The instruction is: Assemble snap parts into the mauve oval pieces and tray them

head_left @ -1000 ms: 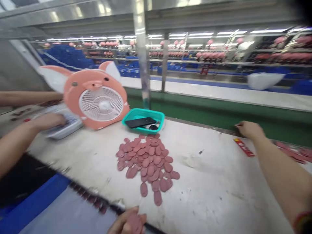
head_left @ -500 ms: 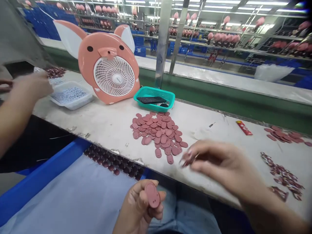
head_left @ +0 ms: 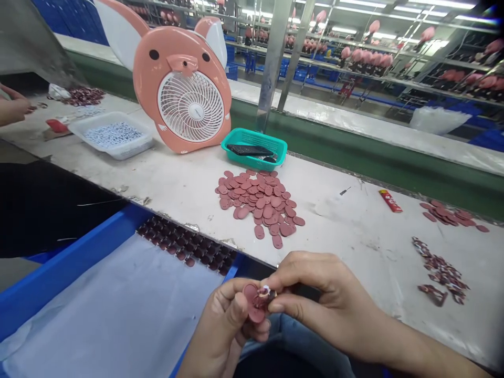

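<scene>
My left hand (head_left: 224,317) pinches a flat, dull-red oval piece (head_left: 256,314) between thumb and fingers, low in front of my lap. Against that oval, my right hand (head_left: 331,302) presses a small dark-red and metallic part (head_left: 266,295), gripped by thumb and forefinger. The small part's exact kind is too small to tell. Just beyond the hands, a pile of similar red ovals with tiny holes (head_left: 260,202) lies on the white worktop (head_left: 334,236). More small dark-red shiny parts (head_left: 444,270) are scattered to the right.
A pink animal-shaped fan (head_left: 185,94) stands behind a green basket (head_left: 254,149) holding a black object. Left are a white tray of small pieces (head_left: 114,134) and a co-worker's hand (head_left: 13,107). Below sits a blue bin (head_left: 79,262) with rows of dark parts on a sheet.
My right hand has come from above the worktop down to my left hand, bringing the small part against the red oval. The co-worker's hand has drawn back to the left.
</scene>
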A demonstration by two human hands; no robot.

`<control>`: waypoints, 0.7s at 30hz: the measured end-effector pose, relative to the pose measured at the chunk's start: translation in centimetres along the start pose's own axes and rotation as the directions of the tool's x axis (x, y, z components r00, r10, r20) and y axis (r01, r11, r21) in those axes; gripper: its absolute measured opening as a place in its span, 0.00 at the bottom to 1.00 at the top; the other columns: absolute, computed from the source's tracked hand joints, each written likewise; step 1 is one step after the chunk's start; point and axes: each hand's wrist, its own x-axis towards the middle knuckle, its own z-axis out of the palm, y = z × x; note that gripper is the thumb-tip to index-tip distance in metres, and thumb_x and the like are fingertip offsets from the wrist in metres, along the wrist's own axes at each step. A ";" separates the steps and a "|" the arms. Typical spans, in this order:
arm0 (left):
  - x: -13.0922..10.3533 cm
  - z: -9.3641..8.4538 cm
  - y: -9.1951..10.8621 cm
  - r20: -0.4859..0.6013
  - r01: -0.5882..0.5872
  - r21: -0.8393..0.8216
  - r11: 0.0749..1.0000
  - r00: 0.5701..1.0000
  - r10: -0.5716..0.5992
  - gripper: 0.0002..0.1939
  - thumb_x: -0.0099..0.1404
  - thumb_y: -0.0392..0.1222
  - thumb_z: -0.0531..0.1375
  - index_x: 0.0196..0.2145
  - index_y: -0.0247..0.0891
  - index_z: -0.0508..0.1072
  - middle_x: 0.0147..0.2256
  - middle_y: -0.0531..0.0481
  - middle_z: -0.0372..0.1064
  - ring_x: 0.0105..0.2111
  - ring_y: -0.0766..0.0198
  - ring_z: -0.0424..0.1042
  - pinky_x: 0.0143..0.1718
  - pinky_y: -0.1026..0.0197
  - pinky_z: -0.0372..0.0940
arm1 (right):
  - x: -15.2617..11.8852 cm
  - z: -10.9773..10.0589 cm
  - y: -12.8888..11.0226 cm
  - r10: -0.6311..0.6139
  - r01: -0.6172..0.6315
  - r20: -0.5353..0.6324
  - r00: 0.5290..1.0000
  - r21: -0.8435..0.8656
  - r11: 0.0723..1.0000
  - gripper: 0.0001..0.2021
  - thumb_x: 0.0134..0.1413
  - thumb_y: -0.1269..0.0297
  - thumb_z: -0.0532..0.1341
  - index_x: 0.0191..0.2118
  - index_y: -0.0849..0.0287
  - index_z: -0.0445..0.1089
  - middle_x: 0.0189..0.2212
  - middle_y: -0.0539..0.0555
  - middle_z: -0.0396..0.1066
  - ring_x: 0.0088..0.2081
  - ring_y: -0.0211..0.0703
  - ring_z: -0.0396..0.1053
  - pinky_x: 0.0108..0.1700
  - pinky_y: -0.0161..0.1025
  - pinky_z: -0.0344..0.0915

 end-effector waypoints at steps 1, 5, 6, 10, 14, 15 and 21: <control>0.0 0.0 0.0 -0.004 0.003 0.000 1.000 1.000 -0.003 0.21 0.42 0.55 0.77 0.19 0.36 0.76 0.20 0.55 0.72 0.19 0.71 0.71 0.22 0.69 0.68 | 0.0 0.0 0.0 -0.008 0.008 0.007 1.000 -0.005 1.000 0.07 0.57 0.75 0.68 0.40 0.60 0.80 0.30 0.51 0.78 0.32 0.33 0.75 0.37 0.26 0.69; 0.0 0.0 0.0 -0.014 0.022 -0.006 1.000 1.000 -0.022 0.20 0.42 0.53 0.78 0.19 0.35 0.77 0.20 0.55 0.73 0.19 0.71 0.71 0.22 0.69 0.70 | 0.0 -0.2 0.0 -0.031 0.032 0.034 0.999 -0.027 0.999 0.06 0.57 0.76 0.67 0.41 0.62 0.79 0.30 0.52 0.78 0.32 0.32 0.75 0.37 0.26 0.69; 0.1 0.1 0.1 -0.013 0.031 -0.011 0.999 0.999 -0.031 0.20 0.42 0.52 0.78 0.20 0.35 0.77 0.20 0.55 0.73 0.19 0.71 0.71 0.23 0.68 0.70 | 0.1 -0.2 0.0 -0.034 0.035 0.036 0.999 -0.031 0.999 0.06 0.57 0.76 0.67 0.40 0.63 0.79 0.30 0.52 0.78 0.31 0.32 0.74 0.37 0.25 0.69; 0.2 0.1 0.1 -0.005 0.072 -0.028 0.997 0.997 -0.073 0.19 0.42 0.52 0.77 0.24 0.36 0.81 0.20 0.56 0.73 0.19 0.71 0.71 0.22 0.68 0.70 | 0.2 -0.3 0.1 -0.030 0.031 0.042 0.999 -0.022 0.999 0.05 0.57 0.76 0.67 0.39 0.63 0.79 0.29 0.52 0.78 0.31 0.32 0.74 0.37 0.25 0.68; 0.4 0.2 0.2 0.002 0.091 -0.025 0.995 0.996 -0.091 0.19 0.45 0.54 0.76 0.24 0.35 0.81 0.19 0.55 0.73 0.19 0.72 0.70 0.22 0.69 0.70 | 0.3 -0.4 0.3 -0.021 0.023 0.061 0.998 -0.037 0.999 0.05 0.57 0.75 0.68 0.39 0.62 0.79 0.29 0.52 0.78 0.31 0.33 0.74 0.36 0.27 0.68; 0.4 0.2 0.2 0.002 0.095 -0.021 0.995 0.995 -0.095 0.19 0.45 0.55 0.76 0.24 0.35 0.81 0.19 0.55 0.73 0.19 0.72 0.70 0.22 0.69 0.70 | 0.3 -0.5 0.3 -0.022 0.024 0.064 0.998 -0.038 0.999 0.05 0.57 0.75 0.68 0.39 0.63 0.79 0.29 0.52 0.78 0.31 0.33 0.74 0.36 0.27 0.68; 0.5 0.1 0.3 -0.008 0.106 -0.013 0.994 0.994 -0.106 0.21 0.44 0.55 0.76 0.26 0.34 0.81 0.20 0.55 0.72 0.19 0.72 0.70 0.22 0.69 0.71 | 0.5 -0.8 0.4 -0.050 0.056 0.084 0.995 -0.070 0.996 0.04 0.59 0.74 0.67 0.40 0.63 0.79 0.29 0.52 0.77 0.31 0.33 0.74 0.36 0.27 0.68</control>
